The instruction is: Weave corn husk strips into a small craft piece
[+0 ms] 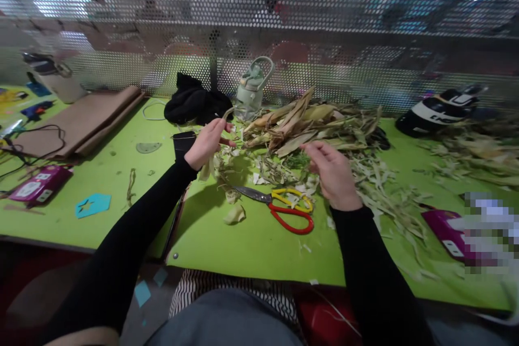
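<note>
Probably a shared craft workshop: a long bright-green worktop (227, 248) stands against a perforated silver metal partition (365, 65), with blurred people (148, 2) showing through, and bears 2 magenta plastic socket blocks (42, 184), red-and-yellow-handled steel scissors (290, 217), cut blue card (101, 206) and heaped dry tan husks (300, 124).

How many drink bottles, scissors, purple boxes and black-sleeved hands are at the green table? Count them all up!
Drink bottles: 3 (white bottle, green bottle, black bottle)
Scissors: 1
Purple boxes: 2 (left box, right box)
Hands: 2 (left hand, right hand)
Total: 8
</note>
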Motion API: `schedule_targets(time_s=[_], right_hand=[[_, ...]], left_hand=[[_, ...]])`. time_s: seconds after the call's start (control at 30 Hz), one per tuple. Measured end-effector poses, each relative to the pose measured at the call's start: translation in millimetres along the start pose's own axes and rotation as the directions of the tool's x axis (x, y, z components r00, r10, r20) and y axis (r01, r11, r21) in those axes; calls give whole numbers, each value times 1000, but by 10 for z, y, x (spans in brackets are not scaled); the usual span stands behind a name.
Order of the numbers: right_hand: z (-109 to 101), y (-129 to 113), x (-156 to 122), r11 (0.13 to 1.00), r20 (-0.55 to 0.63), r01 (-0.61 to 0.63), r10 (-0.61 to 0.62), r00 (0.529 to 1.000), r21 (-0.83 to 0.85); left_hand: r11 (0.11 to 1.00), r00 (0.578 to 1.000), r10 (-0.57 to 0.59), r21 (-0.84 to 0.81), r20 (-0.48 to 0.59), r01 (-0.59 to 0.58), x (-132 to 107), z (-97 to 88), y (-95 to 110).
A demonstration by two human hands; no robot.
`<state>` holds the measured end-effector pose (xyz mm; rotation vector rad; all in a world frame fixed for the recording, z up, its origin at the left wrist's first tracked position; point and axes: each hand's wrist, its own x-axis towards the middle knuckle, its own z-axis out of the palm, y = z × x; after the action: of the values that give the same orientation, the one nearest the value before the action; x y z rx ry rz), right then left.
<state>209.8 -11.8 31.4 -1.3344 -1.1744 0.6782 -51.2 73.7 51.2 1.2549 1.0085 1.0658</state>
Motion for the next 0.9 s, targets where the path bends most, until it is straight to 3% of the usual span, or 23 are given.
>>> schedule_targets(time_s=[0.07, 0.17, 0.3, 0.47, 0.6, 0.7, 0.8, 0.9], right_hand=[[62, -75, -92, 985, 201, 27, 8, 980, -170], [155, -200, -230, 957, 378, 107, 2, 926, -268], [223, -275, -332, 942, 406, 182, -54, 912, -282], [216, -235, -328, 920, 293, 228, -133, 947, -318], [186, -223, -311, 918, 235, 229, -157, 959, -323], [185, -240, -327, 887, 332, 228, -91, 939, -401], [213, -256, -359, 840, 460, 251, -2, 888, -481], [245, -265, -381, 826, 512, 284, 7, 859, -488]], left_hand=[[999, 983, -30, -6, 180, 32, -106, 87, 29], [999, 937, -24, -22, 350, 33, -262, 231, 6], [996, 877, -91, 29, 471, 88, -384, 378, -84], [972, 827, -231, 93, 513, 214, -430, 460, -127], [968, 831, -245, 79, 499, 238, -432, 473, -162], [983, 863, -175, 32, 473, 182, -423, 474, -207], [993, 907, -100, -19, 409, 117, -426, 479, -225], [994, 916, -88, -24, 391, 106, -443, 490, -220]])
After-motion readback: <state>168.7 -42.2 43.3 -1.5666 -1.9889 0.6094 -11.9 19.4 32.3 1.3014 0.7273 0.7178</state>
